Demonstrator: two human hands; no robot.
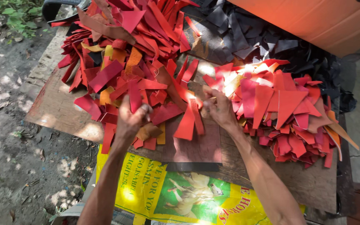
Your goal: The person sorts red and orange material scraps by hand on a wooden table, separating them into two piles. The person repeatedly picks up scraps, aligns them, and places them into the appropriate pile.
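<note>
Two heaps of red scraps cover a wooden board (59,106). Over the left heap (121,54), the left hand (131,118) closes its fingers on a red scrap (135,96) at the heap's near edge. Beside it lies a dark red square sheet (196,146). The right hand (218,107), well apart, pinches a red strip (196,113) above that sheet. Farther right sits the brighter right heap (288,108), with black scraps (263,37) behind. A yellow printed sack (180,198) hangs below the board's near edge.

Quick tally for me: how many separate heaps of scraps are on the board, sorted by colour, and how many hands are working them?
Red and orange scrap heaps: 2, the left heap and the right heap
Black scrap heaps: 1, the black heap at the back
Hands: 2, left hand and right hand
Total: 3 heaps, 2 hands
</note>
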